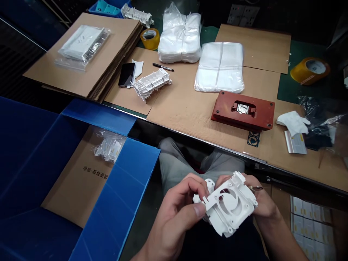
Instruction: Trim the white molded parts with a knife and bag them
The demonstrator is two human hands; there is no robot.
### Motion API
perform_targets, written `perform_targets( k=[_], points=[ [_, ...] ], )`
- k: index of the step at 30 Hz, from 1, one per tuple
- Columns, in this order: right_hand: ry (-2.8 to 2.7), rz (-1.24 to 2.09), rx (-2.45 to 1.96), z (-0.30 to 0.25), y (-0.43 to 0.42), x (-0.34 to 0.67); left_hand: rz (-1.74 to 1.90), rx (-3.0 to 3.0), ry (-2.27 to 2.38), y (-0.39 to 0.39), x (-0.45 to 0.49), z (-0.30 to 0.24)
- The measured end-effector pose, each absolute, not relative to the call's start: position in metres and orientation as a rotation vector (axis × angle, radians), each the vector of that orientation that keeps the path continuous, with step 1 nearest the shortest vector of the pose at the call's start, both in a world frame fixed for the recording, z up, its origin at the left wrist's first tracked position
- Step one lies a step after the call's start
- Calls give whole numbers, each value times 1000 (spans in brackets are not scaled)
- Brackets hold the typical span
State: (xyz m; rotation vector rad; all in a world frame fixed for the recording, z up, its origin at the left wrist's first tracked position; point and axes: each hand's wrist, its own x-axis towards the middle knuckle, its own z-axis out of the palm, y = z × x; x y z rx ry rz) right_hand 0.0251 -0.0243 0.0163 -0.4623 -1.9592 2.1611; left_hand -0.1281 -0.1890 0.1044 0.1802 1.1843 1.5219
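Note:
Over my lap I hold a white plastic fan housing (240,210) at a tilt, its round, swirl-shaped opening facing up. My left hand (176,210) pinches its left edge between thumb and fingers. From behind and the right side, my right hand (262,201) grips the same housing; most of its fingers are hidden. A small, thin object shows by the right fingers, too small to name. On the bench beyond sits a red fixture block (244,121) with a small metal piece (243,108) in its recess. A dark fan-patterned piece (253,139) lies at its front edge.
A blue bin (108,195) with bagged parts (108,146) stands at left. Stacked cardboard (119,54), a phone (126,75), a ribbed white part (152,84), plastic bag bundles (220,67), tape (310,70) and a white glove (293,122) occupy the bench.

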Motion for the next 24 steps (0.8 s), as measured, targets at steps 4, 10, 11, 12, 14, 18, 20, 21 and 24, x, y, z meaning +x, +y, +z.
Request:
perform_targets(
  k=[4,10,11,12,14,18,20,21,24],
  points=[
    [-1955,2264,-225,13,-16,26,1561,72,1217,-181,-123,102],
    [-1935,2354,-160,11,-16,25,1591,53,1258,-175,-123,101],
    [-1926,2367,-167,10,-18,25,1599,51,1259,-175,-123,101],
    [-1908,2384,-182,8,-19,25,1606,40,1261,-174,-123,101],
    [-1861,2432,-235,4,-24,24,1606,17,1257,-174,-122,101],
    [-1806,2506,-347,-2,-32,25,1587,-30,1247,-173,-121,101],
    [-1796,2522,-370,-4,-34,27,1592,-32,1236,-173,-121,100],
    [-1792,2527,-376,-5,-34,28,1594,-28,1231,-173,-120,100],
    [-1786,2542,-380,-8,-32,30,1603,-13,1234,-172,-121,99]
  ],
)
